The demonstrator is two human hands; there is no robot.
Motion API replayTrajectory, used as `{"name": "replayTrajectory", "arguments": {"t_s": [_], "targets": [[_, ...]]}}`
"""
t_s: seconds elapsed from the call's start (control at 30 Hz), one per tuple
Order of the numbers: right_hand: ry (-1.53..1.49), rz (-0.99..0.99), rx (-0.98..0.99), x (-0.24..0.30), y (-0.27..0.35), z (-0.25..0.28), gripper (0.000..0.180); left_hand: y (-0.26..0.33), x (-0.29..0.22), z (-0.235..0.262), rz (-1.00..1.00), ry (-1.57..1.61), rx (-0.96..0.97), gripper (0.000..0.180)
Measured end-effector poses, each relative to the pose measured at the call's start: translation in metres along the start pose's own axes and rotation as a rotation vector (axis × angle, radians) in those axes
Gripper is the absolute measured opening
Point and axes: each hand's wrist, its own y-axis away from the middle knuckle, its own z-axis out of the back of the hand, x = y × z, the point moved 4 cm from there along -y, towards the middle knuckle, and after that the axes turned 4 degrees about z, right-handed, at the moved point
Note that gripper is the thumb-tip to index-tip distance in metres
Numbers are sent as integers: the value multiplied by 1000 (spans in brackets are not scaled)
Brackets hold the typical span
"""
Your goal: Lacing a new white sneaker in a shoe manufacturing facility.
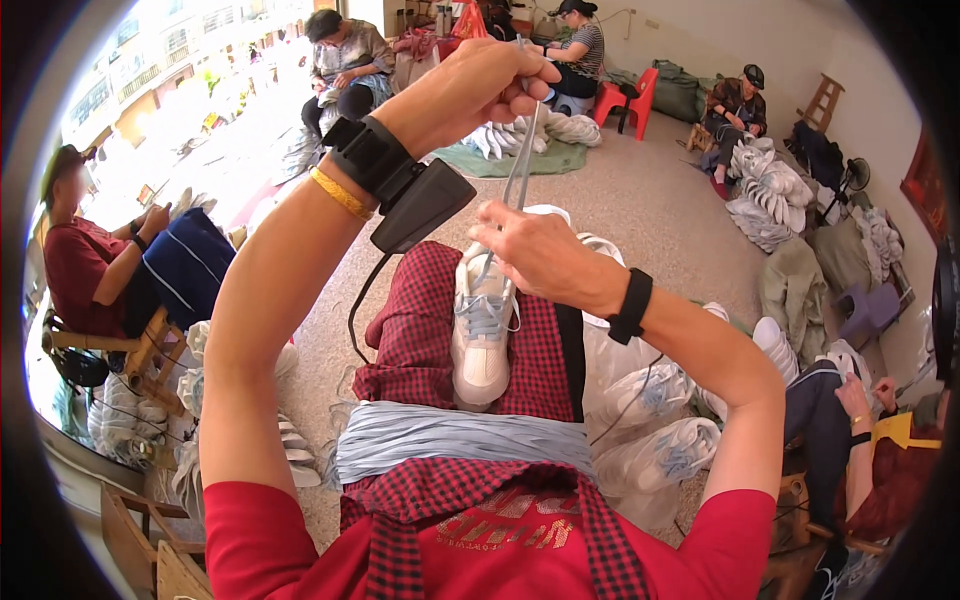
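A white and beige sneaker (pixel 482 335) rests between my thighs, its toe toward me, with pale blue laces across its tongue. Raised high above it, my left hand (pixel 490 88) pinches a pale shoelace (pixel 524 160), which runs taut down toward the shoe. Lower down, my right hand (pixel 550 258) is closed on the lace just over the shoe's opening; its fingertips are partly hidden. A thick bundle of light blue laces (pixel 465 440) lies across my lap, over a red and black checked apron (pixel 430 300).
White sneakers (pixel 660 455) in plastic lie on the floor at my right. Several people sit around the room, one close at the left (pixel 90 250). A red plastic chair (pixel 628 100) stands at the back. A cable (pixel 362 310) hangs from the black device (pixel 425 205) on my left wrist.
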Motion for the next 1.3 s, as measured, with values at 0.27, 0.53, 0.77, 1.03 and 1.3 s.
{"name": "replayTrajectory", "arguments": {"t_s": [0.27,0.53,0.77,1.03,1.3], "targets": [[-149,-156,208,-29,51,-2,9,52,43,95,69,23,-301,27],[16,-268,111,-64,142,-7,12,202,221,204,578,-17,-768,29],[144,-320,227,-81,177,-2,10,143,191,82,-189,-915,-528,52],[201,-462,274,-86,186,29,8,130,193,37,-103,-875,-35,42],[246,-575,-106,-92,195,47,16,185,183,126,-335,-1677,5,19]]}}
